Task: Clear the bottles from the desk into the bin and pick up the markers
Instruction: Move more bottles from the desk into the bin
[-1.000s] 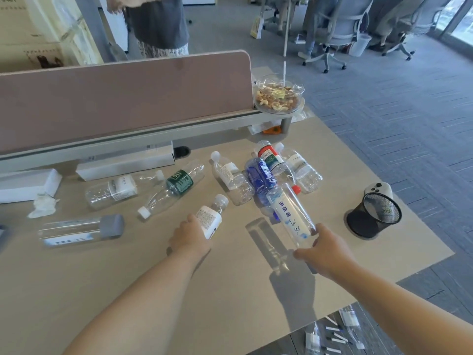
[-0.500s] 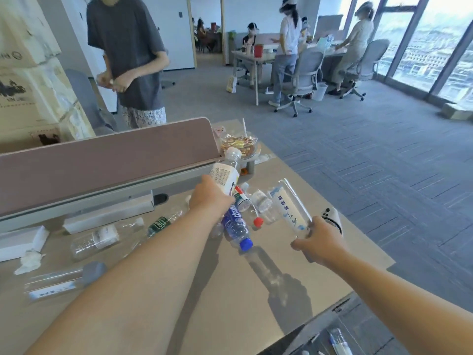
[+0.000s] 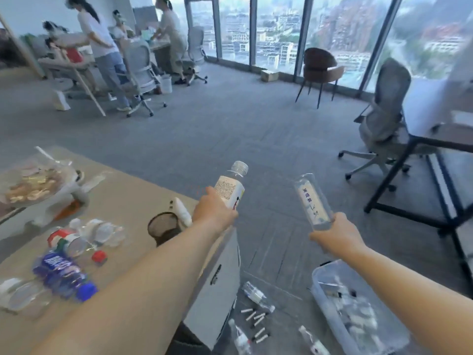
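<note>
2 bare forearms show, the left hand (image 3: 213, 210) and right hand (image 3: 334, 238) uncovered. No sleeve reaches either wrist. Fingers carry nothing.

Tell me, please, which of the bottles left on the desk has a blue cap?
The dark blue-labelled bottle lying on its side at the desk's near left. Its cap is blue; the neighbouring bottles are clear, and one has a red-and-white label.

mesh pen cup (image 3: 163, 226), snack bowl (image 3: 33, 185), ofc chairs (image 3: 378, 124)
</note>
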A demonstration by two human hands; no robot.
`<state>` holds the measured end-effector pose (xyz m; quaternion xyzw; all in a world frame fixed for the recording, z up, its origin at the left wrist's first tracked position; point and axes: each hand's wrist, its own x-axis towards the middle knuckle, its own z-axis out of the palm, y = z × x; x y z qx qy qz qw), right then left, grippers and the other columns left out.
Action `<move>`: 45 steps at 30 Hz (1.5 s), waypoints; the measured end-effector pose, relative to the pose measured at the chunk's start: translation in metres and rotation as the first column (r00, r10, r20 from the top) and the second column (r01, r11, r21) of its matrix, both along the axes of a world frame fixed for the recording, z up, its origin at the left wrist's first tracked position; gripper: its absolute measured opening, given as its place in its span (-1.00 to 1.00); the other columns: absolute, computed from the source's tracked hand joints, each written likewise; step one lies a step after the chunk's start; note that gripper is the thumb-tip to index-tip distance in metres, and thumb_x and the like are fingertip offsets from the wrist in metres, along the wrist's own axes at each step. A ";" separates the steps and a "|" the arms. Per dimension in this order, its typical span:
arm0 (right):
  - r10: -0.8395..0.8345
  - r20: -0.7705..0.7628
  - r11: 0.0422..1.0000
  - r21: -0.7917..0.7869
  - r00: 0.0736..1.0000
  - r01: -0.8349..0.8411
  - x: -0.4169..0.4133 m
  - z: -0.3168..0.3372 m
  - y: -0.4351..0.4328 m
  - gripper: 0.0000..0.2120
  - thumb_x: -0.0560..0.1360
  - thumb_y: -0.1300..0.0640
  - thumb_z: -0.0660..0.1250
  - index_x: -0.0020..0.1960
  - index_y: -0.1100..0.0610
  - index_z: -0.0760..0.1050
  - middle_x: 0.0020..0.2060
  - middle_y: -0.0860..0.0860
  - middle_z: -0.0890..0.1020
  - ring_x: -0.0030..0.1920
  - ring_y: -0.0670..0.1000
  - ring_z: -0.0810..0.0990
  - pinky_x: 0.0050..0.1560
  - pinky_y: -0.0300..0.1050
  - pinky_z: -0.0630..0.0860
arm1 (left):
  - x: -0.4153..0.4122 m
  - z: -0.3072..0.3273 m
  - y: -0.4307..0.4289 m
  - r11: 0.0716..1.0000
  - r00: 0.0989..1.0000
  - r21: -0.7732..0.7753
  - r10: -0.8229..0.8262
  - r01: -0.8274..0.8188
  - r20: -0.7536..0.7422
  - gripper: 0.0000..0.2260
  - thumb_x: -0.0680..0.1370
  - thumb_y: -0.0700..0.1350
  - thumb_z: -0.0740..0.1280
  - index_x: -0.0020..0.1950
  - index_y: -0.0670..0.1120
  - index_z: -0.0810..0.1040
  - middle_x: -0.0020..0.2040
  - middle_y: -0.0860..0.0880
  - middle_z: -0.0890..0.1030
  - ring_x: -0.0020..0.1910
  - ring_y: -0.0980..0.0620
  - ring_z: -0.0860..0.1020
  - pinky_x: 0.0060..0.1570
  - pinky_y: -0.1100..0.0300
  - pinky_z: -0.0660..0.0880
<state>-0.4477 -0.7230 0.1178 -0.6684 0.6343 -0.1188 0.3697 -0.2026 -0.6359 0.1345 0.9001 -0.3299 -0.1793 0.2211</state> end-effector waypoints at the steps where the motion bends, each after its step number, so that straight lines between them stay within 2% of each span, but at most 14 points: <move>1: -0.073 -0.002 0.997 0.011 0.997 0.073 -0.029 -0.010 -0.007 -0.53 0.37 0.07 0.44 0.10 0.17 0.25 -0.02 0.15 0.57 -0.28 0.09 0.58 -0.39 -0.12 0.45 | -0.023 -0.009 -0.018 0.998 0.998 0.029 -0.055 0.055 0.002 -0.40 0.38 0.03 0.46 0.28 -0.15 0.27 0.19 -0.14 0.49 0.15 -0.18 0.54 -0.03 0.06 0.49; 4: -0.239 -0.046 0.969 0.044 0.970 0.241 -0.113 -0.039 -0.018 -0.53 0.38 0.06 0.44 0.08 0.19 0.23 -0.03 0.15 0.56 -0.19 0.13 0.56 -0.39 -0.10 0.40 | -0.092 -0.039 -0.065 0.973 0.979 0.106 -0.204 0.203 -0.001 -0.42 0.42 0.05 0.44 0.29 -0.15 0.27 0.22 -0.14 0.48 0.18 -0.17 0.52 -0.04 0.09 0.44; 9: -0.347 -0.189 0.913 0.155 0.918 0.377 -0.228 -0.096 -0.018 -0.51 0.35 0.06 0.47 0.10 0.21 0.29 -0.06 0.10 0.53 -0.11 0.13 0.56 -0.15 -0.03 0.51 | -0.199 -0.095 -0.123 0.900 0.925 0.215 -0.376 0.380 -0.061 -0.44 0.44 0.06 0.42 0.28 -0.16 0.27 0.23 -0.15 0.48 0.21 -0.18 0.50 0.02 0.03 0.46; 14: -0.359 -0.254 0.868 0.263 0.898 0.421 -0.296 -0.153 -0.036 -0.48 0.35 -0.07 0.47 0.06 0.19 0.29 -0.02 0.12 0.56 -0.11 0.13 0.57 -0.29 -0.09 0.41 | -0.271 -0.150 -0.150 0.808 0.891 0.396 -0.449 0.436 -0.067 -0.34 0.43 0.14 0.42 0.35 -0.16 0.23 0.28 -0.16 0.43 0.25 -0.19 0.47 0.14 -0.03 0.46; 19: -0.298 -0.249 0.878 0.308 0.921 0.367 -0.309 -0.191 -0.095 -0.45 0.37 0.00 0.44 0.20 0.23 0.30 0.08 0.15 0.55 -0.09 0.13 0.54 -0.23 -0.10 0.41 | -0.299 -0.183 -0.176 0.809 0.918 0.434 -0.361 0.397 -0.167 -0.34 0.43 0.11 0.44 0.33 -0.19 0.23 0.26 -0.17 0.44 0.23 -0.19 0.48 0.13 0.00 0.47; 24: -0.323 -0.147 0.900 0.257 0.935 0.352 -0.299 -0.213 -0.154 -0.31 0.41 0.00 0.41 0.41 0.23 0.22 0.23 0.17 0.47 0.13 0.16 0.52 -0.01 -0.03 0.46 | -0.310 -0.203 -0.205 0.814 0.925 0.441 -0.304 0.377 -0.229 -0.35 0.42 0.08 0.43 0.32 -0.21 0.22 0.21 -0.19 0.44 0.17 -0.19 0.49 0.09 -0.02 0.52; 26: -0.335 -0.120 0.885 0.301 0.934 0.356 -0.298 -0.221 -0.157 -0.44 0.45 0.02 0.34 0.35 0.23 0.29 0.16 0.16 0.51 0.03 0.13 0.51 -0.07 -0.06 0.44 | -0.314 -0.212 -0.211 0.817 0.929 0.451 -0.269 0.359 -0.253 -0.35 0.42 0.06 0.43 0.32 -0.21 0.21 0.20 -0.19 0.44 0.12 -0.18 0.49 0.02 0.02 0.51; 30: -0.309 -0.103 0.864 0.385 0.945 0.324 -0.310 -0.237 -0.132 -0.86 0.52 0.16 0.25 0.03 0.19 0.37 -0.07 0.09 0.52 -0.08 0.13 0.48 -0.16 -0.13 0.34 | -0.330 -0.235 -0.206 0.810 0.943 0.507 -0.160 0.295 -0.292 -0.38 0.41 -0.01 0.43 0.30 -0.22 0.21 0.21 -0.18 0.45 -0.01 -0.13 0.43 -0.12 0.10 0.39; 34: -0.353 -0.168 0.817 0.424 0.921 0.391 -0.335 -0.248 -0.109 -0.86 0.53 0.13 0.25 0.01 0.20 0.42 -0.23 0.05 0.51 -0.19 0.08 0.48 -0.30 -0.12 0.34 | -0.356 -0.256 -0.201 0.837 0.929 0.482 -0.081 0.260 -0.360 -0.36 0.42 -0.03 0.44 0.35 -0.23 0.21 0.23 -0.19 0.47 0.12 -0.17 0.50 -0.11 0.09 0.39; 37: -0.387 -0.201 0.788 0.436 0.900 0.436 -0.350 -0.245 -0.105 -0.74 0.55 0.15 0.23 0.16 0.28 0.46 -0.11 0.13 0.53 -0.09 0.12 0.49 -0.11 -0.11 0.37 | -0.379 -0.258 -0.213 0.869 0.914 0.417 -0.091 0.266 -0.395 -0.34 0.44 -0.01 0.45 0.38 -0.22 0.20 0.26 -0.20 0.46 0.16 -0.17 0.51 -0.13 0.08 0.39; 40: -0.412 -0.204 0.777 0.430 0.888 0.460 -0.361 -0.236 -0.104 -0.66 0.55 0.05 0.24 0.21 0.26 0.43 -0.02 0.13 0.54 0.00 0.15 0.52 -0.03 -0.08 0.41 | -0.398 -0.251 -0.226 0.889 0.897 0.335 -0.160 0.312 -0.412 -0.32 0.47 0.02 0.44 0.44 -0.19 0.18 0.31 -0.19 0.44 0.19 -0.16 0.51 -0.11 0.10 0.38; 42: -0.413 -0.229 0.775 0.420 0.882 0.472 -0.365 -0.230 -0.103 -0.65 0.55 0.05 0.24 0.22 0.27 0.41 0.04 0.15 0.55 0.13 0.17 0.53 0.06 -0.06 0.44 | -0.401 -0.242 -0.227 0.880 0.887 0.304 -0.229 0.365 -0.402 -0.29 0.48 0.03 0.42 0.48 -0.18 0.14 0.34 -0.18 0.41 0.18 -0.15 0.51 -0.10 0.11 0.40; 44: -0.400 -0.246 0.777 0.419 0.883 0.469 -0.364 -0.223 -0.103 -0.67 0.54 0.08 0.24 0.21 0.27 0.41 0.11 0.16 0.56 0.12 0.16 0.53 0.04 -0.06 0.45 | -0.394 -0.232 -0.223 0.870 0.884 0.293 -0.277 0.397 -0.377 -0.29 0.48 0.06 0.41 0.48 -0.16 0.14 0.35 -0.17 0.39 0.17 -0.14 0.50 -0.07 0.09 0.46; 45: -0.395 -0.244 0.779 0.421 0.886 0.464 -0.361 -0.218 -0.104 -0.68 0.53 0.09 0.25 0.19 0.27 0.42 0.09 0.16 0.57 0.03 0.14 0.53 -0.07 -0.07 0.44 | -0.388 -0.226 -0.221 0.865 0.887 0.295 -0.295 0.406 -0.356 -0.29 0.49 0.08 0.40 0.48 -0.15 0.14 0.34 -0.17 0.38 0.17 -0.15 0.50 -0.04 0.07 0.48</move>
